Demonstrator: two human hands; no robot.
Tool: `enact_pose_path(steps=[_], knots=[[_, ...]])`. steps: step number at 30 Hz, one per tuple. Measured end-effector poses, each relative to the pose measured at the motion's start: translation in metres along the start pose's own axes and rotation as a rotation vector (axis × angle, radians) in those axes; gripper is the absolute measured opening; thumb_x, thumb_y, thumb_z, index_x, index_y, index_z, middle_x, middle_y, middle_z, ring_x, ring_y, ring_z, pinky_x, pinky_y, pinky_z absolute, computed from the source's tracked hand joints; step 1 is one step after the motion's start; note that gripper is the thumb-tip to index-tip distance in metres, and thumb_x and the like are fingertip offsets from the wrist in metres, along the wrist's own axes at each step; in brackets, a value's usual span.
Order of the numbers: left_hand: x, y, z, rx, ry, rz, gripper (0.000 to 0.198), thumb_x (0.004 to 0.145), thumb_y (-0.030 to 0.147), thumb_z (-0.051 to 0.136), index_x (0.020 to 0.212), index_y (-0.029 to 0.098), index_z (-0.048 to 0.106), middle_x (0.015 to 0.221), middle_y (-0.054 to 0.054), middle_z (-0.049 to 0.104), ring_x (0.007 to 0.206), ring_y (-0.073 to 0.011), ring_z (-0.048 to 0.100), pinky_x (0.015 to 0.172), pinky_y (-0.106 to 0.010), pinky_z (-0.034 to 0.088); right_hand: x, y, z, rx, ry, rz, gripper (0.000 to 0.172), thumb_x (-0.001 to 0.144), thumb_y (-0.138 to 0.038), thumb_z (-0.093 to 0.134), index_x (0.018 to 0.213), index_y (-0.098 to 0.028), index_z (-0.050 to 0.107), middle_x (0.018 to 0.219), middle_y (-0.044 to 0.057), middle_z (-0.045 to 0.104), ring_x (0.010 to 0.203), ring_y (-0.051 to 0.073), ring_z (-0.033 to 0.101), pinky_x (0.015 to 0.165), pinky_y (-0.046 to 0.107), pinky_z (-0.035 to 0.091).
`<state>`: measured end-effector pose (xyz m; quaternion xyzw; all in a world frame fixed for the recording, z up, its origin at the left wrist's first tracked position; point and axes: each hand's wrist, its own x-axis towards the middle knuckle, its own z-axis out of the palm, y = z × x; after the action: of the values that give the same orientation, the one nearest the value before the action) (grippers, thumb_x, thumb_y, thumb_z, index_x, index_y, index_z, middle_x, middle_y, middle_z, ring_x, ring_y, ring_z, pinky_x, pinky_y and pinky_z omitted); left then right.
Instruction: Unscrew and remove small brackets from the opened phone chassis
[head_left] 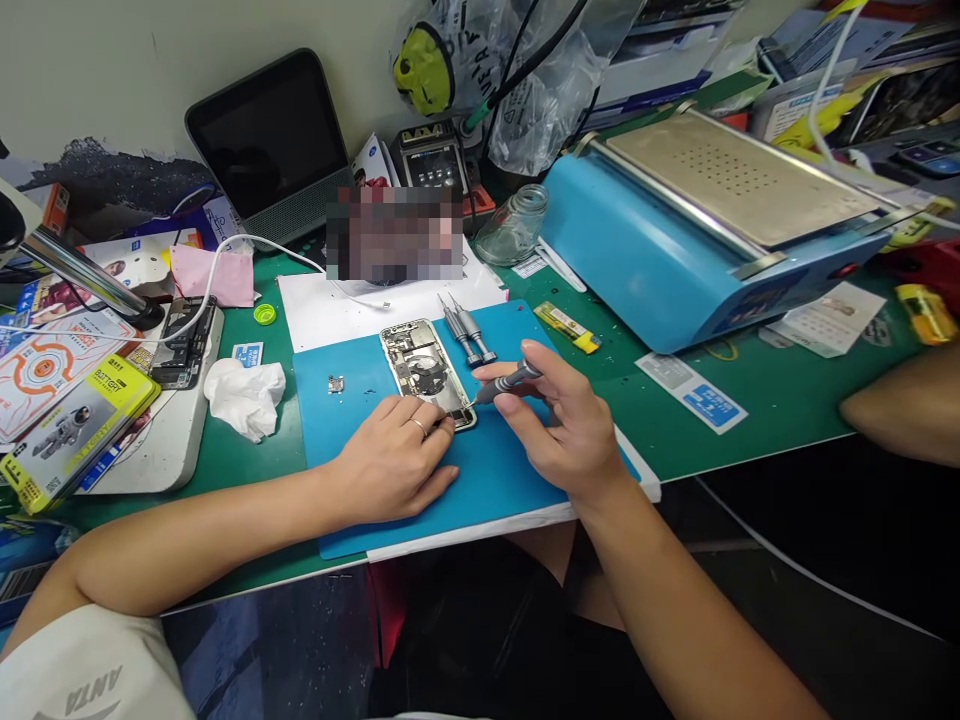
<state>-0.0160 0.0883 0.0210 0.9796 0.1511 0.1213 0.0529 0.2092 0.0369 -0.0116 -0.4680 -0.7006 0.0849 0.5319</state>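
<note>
An opened smartphone with its inner parts bare lies on a blue mat. My left hand rests at its lower left corner, fingers curled and pressed onto the phone's bottom end; the fingertips are partly hidden. In my right hand, between thumb and fingers, is a slim grey screwdriver. It points left, its tip at the phone's lower right edge. Two more grey screwdrivers lie side by side just right of the phone. A small metal part sits on the mat to the left, with tiny bits nearby.
A blue heating-plate machine stands at the back right, near a glass jar. Left are a crumpled tissue, another opened phone and yellow battery boxes. A dark-screened display stands behind. Another person's arm shows at right.
</note>
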Motion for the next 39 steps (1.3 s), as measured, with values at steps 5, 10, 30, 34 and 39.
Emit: enact_pose_path(steps=[5,10,30,34,39], knots=[[0.0003,0.0002,-0.0004,-0.007,-0.003,-0.003,0.04,0.103,0.041,0.048,0.119,0.008,0.063,0.112,-0.016,0.063,0.102,-0.0293,0.058,0.086,-0.044,0.05,0.0003,-0.0008,-0.0011,0.013,-0.015,-0.009,0.07,0.094,-0.012,0.059,0.156,-0.036,0.036,0.124,0.006,0.074,0.103,0.02,0.075,0.082,0.039,0.067],[0.0009,0.0003,-0.0003,-0.017,-0.013,-0.011,0.038,0.103,0.04,0.05,0.121,0.008,0.061,0.113,-0.016,0.062,0.104,-0.0292,0.058,0.088,-0.045,0.05,0.0037,-0.0022,0.0008,0.002,-0.01,-0.063,0.067,0.095,-0.011,0.06,0.154,-0.037,0.039,0.117,0.005,0.075,0.098,0.02,0.074,0.078,0.038,0.067],[0.0007,0.0005,-0.0014,-0.01,-0.01,-0.011,0.04,0.103,0.04,0.049,0.123,0.008,0.061,0.113,-0.016,0.063,0.102,-0.029,0.058,0.087,-0.045,0.05,0.007,-0.004,0.0016,-0.081,-0.007,-0.11,0.069,0.095,-0.012,0.058,0.156,-0.036,0.036,0.112,0.007,0.075,0.092,0.021,0.072,0.076,0.04,0.065],[0.0015,0.0004,-0.001,-0.011,0.007,-0.004,0.039,0.103,0.04,0.048,0.121,0.007,0.062,0.113,-0.016,0.064,0.103,-0.0293,0.058,0.087,-0.044,0.05,0.0091,-0.0026,0.0037,-0.1,-0.011,-0.148,0.07,0.094,-0.013,0.061,0.155,-0.038,0.037,0.102,0.005,0.071,0.084,0.02,0.068,0.071,0.038,0.063],[0.0021,-0.0002,-0.0019,-0.016,0.005,-0.004,0.038,0.103,0.04,0.049,0.118,0.008,0.063,0.111,-0.016,0.064,0.102,-0.0293,0.058,0.086,-0.044,0.05,0.0078,-0.003,0.0039,-0.06,-0.017,-0.082,0.061,0.097,-0.018,0.056,0.153,-0.036,0.039,0.113,0.007,0.072,0.091,0.021,0.07,0.075,0.04,0.065]])
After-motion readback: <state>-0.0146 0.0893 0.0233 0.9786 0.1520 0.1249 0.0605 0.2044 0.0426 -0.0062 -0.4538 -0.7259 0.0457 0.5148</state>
